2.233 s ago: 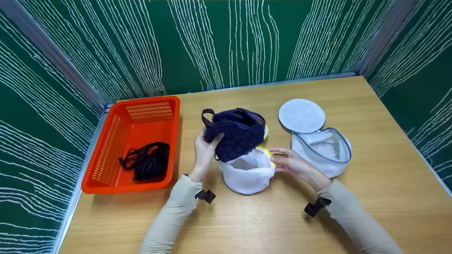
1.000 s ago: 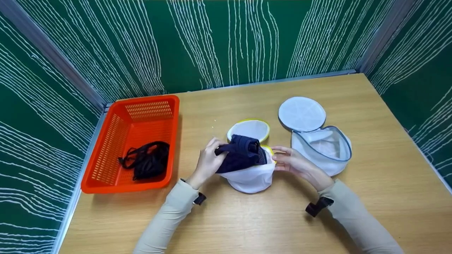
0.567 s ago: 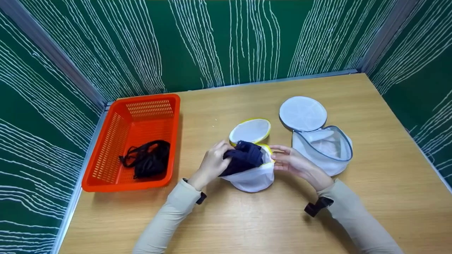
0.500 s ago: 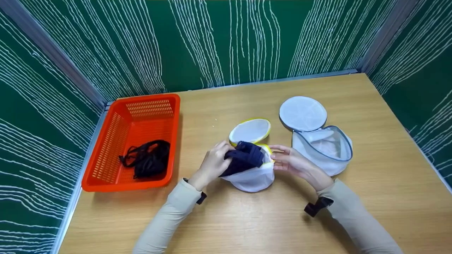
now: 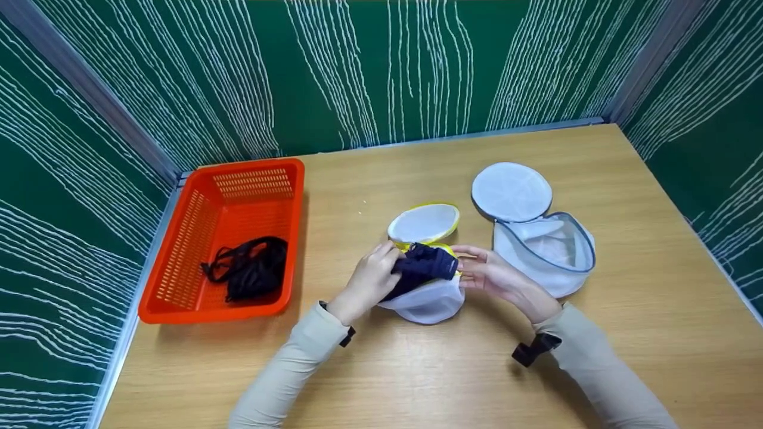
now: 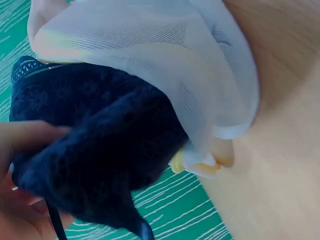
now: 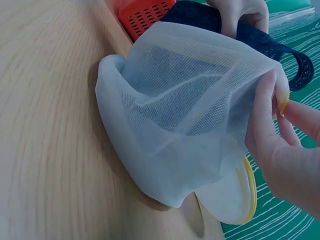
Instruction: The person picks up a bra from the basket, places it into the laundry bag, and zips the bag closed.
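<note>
A navy lace bra (image 5: 420,268) is partly inside the mouth of a white mesh laundry bag (image 5: 430,305) with a yellow zipper edge. My left hand (image 5: 371,279) grips the bra at the bag's left side; in the left wrist view the thumb and fingers hold the lace cloth (image 6: 110,145), and a strap hangs below. With thumb and fingers, my right hand (image 5: 499,279) pinches the bag's yellow-edged rim on its right side, as the right wrist view also shows. The bag's round lid (image 5: 424,223) is folded back behind it. Dark cloth shows faintly through the mesh (image 7: 190,100).
An orange basket (image 5: 296,238) stands at the left with a black strappy garment (image 5: 259,274) in it. To the right lies a second white mesh bag (image 5: 515,262), grey-zippered, its round lid (image 5: 511,192) laid back. Green walls (image 5: 417,71) enclose the wooden table (image 5: 417,381).
My left hand has moved the bra down from above the bag into its mouth, then slightly rightward. My right hand has stayed at the rim. The yellow-edged lid has come into view.
</note>
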The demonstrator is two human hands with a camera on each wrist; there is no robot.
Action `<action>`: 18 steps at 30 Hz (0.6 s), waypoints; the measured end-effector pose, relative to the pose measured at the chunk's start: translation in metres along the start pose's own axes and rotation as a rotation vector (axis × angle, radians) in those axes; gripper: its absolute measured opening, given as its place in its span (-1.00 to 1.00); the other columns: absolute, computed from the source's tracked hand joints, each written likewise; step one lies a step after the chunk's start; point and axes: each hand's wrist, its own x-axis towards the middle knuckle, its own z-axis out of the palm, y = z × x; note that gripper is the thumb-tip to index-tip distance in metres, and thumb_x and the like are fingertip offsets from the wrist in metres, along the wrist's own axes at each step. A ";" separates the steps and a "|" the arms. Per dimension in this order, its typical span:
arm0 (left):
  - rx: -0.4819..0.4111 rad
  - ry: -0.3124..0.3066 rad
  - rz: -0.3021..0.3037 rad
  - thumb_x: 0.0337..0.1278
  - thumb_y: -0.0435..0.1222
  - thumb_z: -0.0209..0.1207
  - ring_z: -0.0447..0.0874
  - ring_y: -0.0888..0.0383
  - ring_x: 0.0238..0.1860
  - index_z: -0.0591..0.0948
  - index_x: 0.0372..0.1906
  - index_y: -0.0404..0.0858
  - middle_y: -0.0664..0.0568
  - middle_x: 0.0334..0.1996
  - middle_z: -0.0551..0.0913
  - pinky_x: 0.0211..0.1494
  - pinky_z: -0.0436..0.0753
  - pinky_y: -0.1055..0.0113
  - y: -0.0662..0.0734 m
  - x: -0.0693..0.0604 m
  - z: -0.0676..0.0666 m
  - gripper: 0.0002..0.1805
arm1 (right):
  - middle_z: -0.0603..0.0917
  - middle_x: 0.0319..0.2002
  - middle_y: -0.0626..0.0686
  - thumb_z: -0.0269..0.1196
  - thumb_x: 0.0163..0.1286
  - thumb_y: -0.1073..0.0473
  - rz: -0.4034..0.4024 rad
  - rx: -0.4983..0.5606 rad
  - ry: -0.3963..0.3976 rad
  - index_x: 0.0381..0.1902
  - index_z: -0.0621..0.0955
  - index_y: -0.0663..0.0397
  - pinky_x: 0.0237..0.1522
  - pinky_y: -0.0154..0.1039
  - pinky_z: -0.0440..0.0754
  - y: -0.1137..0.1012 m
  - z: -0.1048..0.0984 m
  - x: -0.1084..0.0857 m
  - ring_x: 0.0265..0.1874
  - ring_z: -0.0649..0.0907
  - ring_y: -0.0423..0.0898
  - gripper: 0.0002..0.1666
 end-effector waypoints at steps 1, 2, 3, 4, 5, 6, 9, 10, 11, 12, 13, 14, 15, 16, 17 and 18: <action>-0.026 -0.008 -0.020 -0.29 -0.49 0.21 0.51 0.05 -0.25 0.55 -0.35 -0.34 -0.04 -0.33 0.51 -0.17 0.53 0.27 -0.001 0.000 0.000 -0.78 | 0.62 -0.33 -0.02 -0.13 0.32 0.47 0.001 0.006 0.002 -0.10 0.49 -0.06 -0.26 -0.28 0.58 0.000 -0.001 0.000 -0.35 0.62 -0.16 -0.60; -0.059 -0.017 -0.039 -0.28 -0.46 0.23 0.51 0.05 -0.22 0.55 -0.33 -0.33 -0.03 -0.31 0.51 -0.14 0.52 0.27 -0.002 0.000 0.000 -0.76 | 0.62 -0.33 -0.02 -0.14 0.32 0.47 0.002 0.011 0.003 -0.10 0.49 -0.06 -0.27 -0.29 0.58 0.000 -0.001 0.000 -0.35 0.62 -0.16 -0.60; -0.094 -0.025 -0.060 -0.26 -0.43 0.25 0.50 0.07 -0.20 0.55 -0.31 -0.31 -0.02 -0.29 0.51 -0.12 0.51 0.28 -0.004 -0.001 0.000 -0.75 | 0.62 -0.32 -0.02 -0.14 0.32 0.47 0.002 0.017 0.005 -0.10 0.49 -0.06 -0.27 -0.29 0.58 -0.001 -0.001 -0.001 -0.35 0.62 -0.16 -0.59; -0.134 -0.030 -0.077 -0.25 -0.41 0.26 0.49 0.07 -0.18 0.55 -0.28 -0.31 -0.02 -0.27 0.51 -0.10 0.50 0.28 -0.005 -0.002 0.000 -0.73 | 0.62 -0.32 -0.01 -0.14 0.31 0.47 0.005 0.025 0.007 -0.10 0.49 -0.06 -0.27 -0.29 0.58 -0.001 -0.002 -0.001 -0.34 0.62 -0.15 -0.59; -0.177 -0.034 -0.091 -0.24 -0.39 0.27 0.48 0.08 -0.16 0.54 -0.25 -0.31 -0.02 -0.25 0.51 -0.07 0.49 0.28 -0.007 -0.003 0.000 -0.70 | 0.62 -0.31 -0.01 -0.14 0.31 0.48 0.006 0.033 0.007 -0.10 0.50 -0.06 -0.27 -0.29 0.58 -0.001 -0.003 -0.001 -0.34 0.62 -0.15 -0.58; -0.222 -0.039 -0.104 -0.22 -0.37 0.28 0.46 0.09 -0.12 0.54 -0.20 -0.30 -0.02 -0.22 0.50 -0.04 0.47 0.28 -0.008 -0.004 -0.001 -0.66 | 0.62 -0.30 -0.01 -0.15 0.31 0.48 0.006 0.038 0.008 -0.10 0.50 -0.06 -0.26 -0.29 0.58 -0.001 -0.003 -0.001 -0.33 0.62 -0.14 -0.58; -0.333 -0.053 -0.146 -0.20 -0.31 0.30 0.40 0.10 -0.03 0.48 -0.06 -0.28 -0.01 -0.12 0.45 0.06 0.40 0.27 -0.012 -0.009 -0.002 -0.53 | 0.61 -0.30 -0.02 -0.14 0.31 0.48 0.003 0.035 0.011 -0.11 0.51 -0.06 -0.24 -0.29 0.58 0.000 -0.004 -0.002 -0.32 0.61 -0.16 -0.58; -0.363 -0.056 -0.162 -0.20 -0.29 0.30 0.38 0.09 0.00 0.46 -0.01 -0.28 -0.02 -0.09 0.43 0.09 0.38 0.25 -0.013 -0.012 -0.002 -0.49 | 0.61 -0.30 -0.02 -0.14 0.31 0.48 0.003 0.034 0.014 -0.11 0.50 -0.05 -0.23 -0.29 0.57 0.000 -0.005 -0.002 -0.31 0.61 -0.16 -0.58; -0.387 -0.058 -0.181 -0.19 -0.27 0.30 0.36 0.08 0.03 0.43 0.03 -0.28 -0.02 -0.05 0.42 0.12 0.35 0.23 -0.014 -0.014 -0.003 -0.44 | 0.61 -0.30 -0.03 -0.14 0.31 0.48 0.001 0.031 0.015 -0.11 0.50 -0.05 -0.22 -0.28 0.57 0.000 -0.005 -0.002 -0.30 0.60 -0.17 -0.59; -0.409 -0.061 -0.204 -0.19 -0.26 0.30 0.35 0.06 0.06 0.40 0.07 -0.27 -0.03 -0.01 0.40 0.14 0.34 0.21 -0.015 -0.016 -0.003 -0.40 | 0.61 -0.29 -0.03 -0.13 0.31 0.48 0.001 0.027 0.017 -0.10 0.49 -0.05 -0.21 -0.28 0.57 0.000 -0.005 -0.002 -0.29 0.60 -0.17 -0.59; -0.429 -0.063 -0.226 -0.18 -0.24 0.30 0.34 0.03 0.07 0.37 0.10 -0.28 -0.06 0.01 0.38 0.14 0.34 0.17 -0.016 -0.019 -0.003 -0.37 | 0.60 -0.29 -0.03 -0.13 0.31 0.49 0.001 0.025 0.019 -0.10 0.49 -0.05 -0.20 -0.28 0.56 0.001 -0.006 -0.002 -0.29 0.59 -0.17 -0.59; -0.449 -0.064 -0.245 -0.17 -0.24 0.30 0.33 0.00 0.07 0.34 0.12 -0.30 -0.09 0.03 0.37 0.14 0.35 0.14 -0.017 -0.021 -0.003 -0.34 | 0.60 -0.28 -0.02 -0.13 0.30 0.49 0.000 0.029 0.021 -0.09 0.48 -0.04 -0.19 -0.27 0.56 0.001 -0.006 -0.002 -0.28 0.59 -0.17 -0.59; -0.468 -0.065 -0.265 -0.17 -0.24 0.30 0.33 -0.02 0.07 0.32 0.14 -0.31 -0.11 0.04 0.36 0.13 0.36 0.11 -0.018 -0.023 -0.003 -0.32 | 0.60 -0.27 -0.02 -0.13 0.30 0.50 0.001 0.033 0.025 -0.09 0.48 -0.03 -0.19 -0.27 0.56 0.001 -0.006 -0.002 -0.27 0.59 -0.17 -0.59; -0.484 -0.064 -0.285 -0.17 -0.24 0.30 0.34 -0.04 0.07 0.31 0.15 -0.32 -0.13 0.05 0.36 0.11 0.38 0.08 -0.019 -0.026 -0.002 -0.31 | 0.61 -0.27 -0.02 -0.12 0.29 0.50 0.003 0.036 0.027 -0.09 0.48 -0.03 -0.18 -0.27 0.56 0.001 -0.006 -0.002 -0.27 0.59 -0.17 -0.59; -0.499 -0.059 -0.299 -0.17 -0.25 0.30 0.35 -0.05 0.06 0.31 0.15 -0.33 -0.14 0.04 0.37 0.09 0.39 0.06 -0.019 -0.028 -0.002 -0.31 | 0.61 -0.26 -0.01 -0.12 0.29 0.50 0.005 0.040 0.029 -0.09 0.48 -0.02 -0.18 -0.27 0.56 0.001 -0.006 -0.002 -0.26 0.59 -0.16 -0.59; -0.509 -0.055 -0.309 -0.17 -0.27 0.31 0.36 -0.07 0.05 0.31 0.14 -0.34 -0.15 0.03 0.38 0.08 0.40 0.05 -0.020 -0.030 -0.001 -0.31 | 0.61 -0.26 -0.01 -0.11 0.29 0.50 0.007 0.044 0.033 -0.09 0.48 -0.02 -0.18 -0.27 0.56 0.001 -0.006 -0.002 -0.26 0.59 -0.16 -0.59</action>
